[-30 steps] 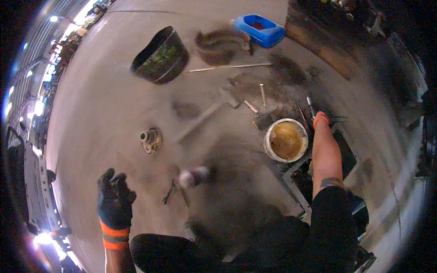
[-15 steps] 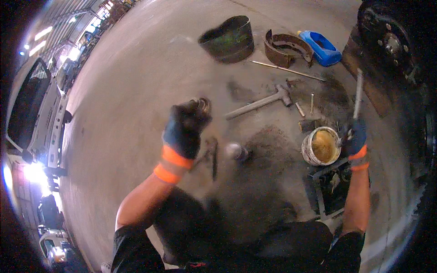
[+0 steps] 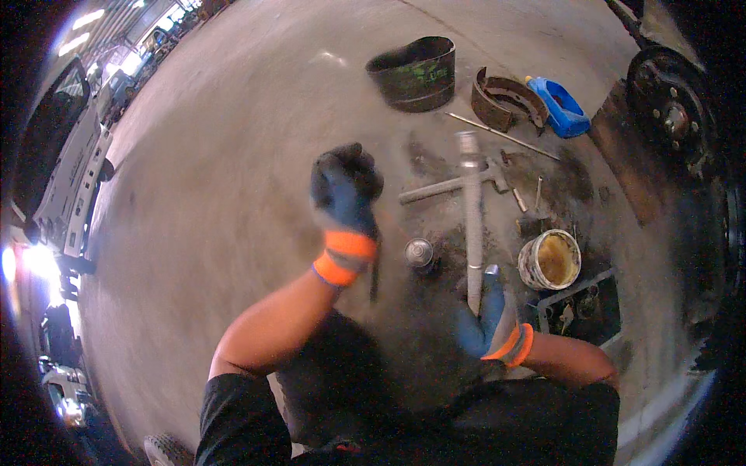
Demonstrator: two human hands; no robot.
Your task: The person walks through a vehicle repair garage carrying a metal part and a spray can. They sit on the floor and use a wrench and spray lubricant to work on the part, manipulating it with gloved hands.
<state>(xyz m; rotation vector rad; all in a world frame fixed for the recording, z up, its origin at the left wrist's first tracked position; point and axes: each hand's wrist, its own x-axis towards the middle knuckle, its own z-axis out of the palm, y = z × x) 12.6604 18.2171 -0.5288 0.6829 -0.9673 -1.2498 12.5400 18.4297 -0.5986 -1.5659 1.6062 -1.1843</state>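
Observation:
My right hand (image 3: 497, 314), in a blue and grey glove with an orange cuff, grips the lower end of a long silver-grey metal bar (image 3: 472, 225). The bar stands out away from me and widens into a cylindrical head at its far end. My left hand (image 3: 346, 182), gloved alike, is closed in a fist to the left; its dark fingers hide whatever they may hold. Behind the bar, a hammer (image 3: 435, 190) lies on the floor. A spray can (image 3: 420, 253) stands between my hands. To the right of the bar sits a white tub (image 3: 530, 268) of yellowish-brown grease.
At the back are a black rubber bucket (image 3: 416, 85), rusty brake shoes (image 3: 493, 113), a blue jug (image 3: 563, 113) and a thin metal rod (image 3: 505, 137). A wheel hub (image 3: 674, 120) rises at the right. A dark crate (image 3: 590, 307) holds parts beside my right forearm.
My right hand has swung from beside the grease tub leftward and nearer to me, bringing the metal bar over the hammer. My left fist has shifted a little right in the picture.

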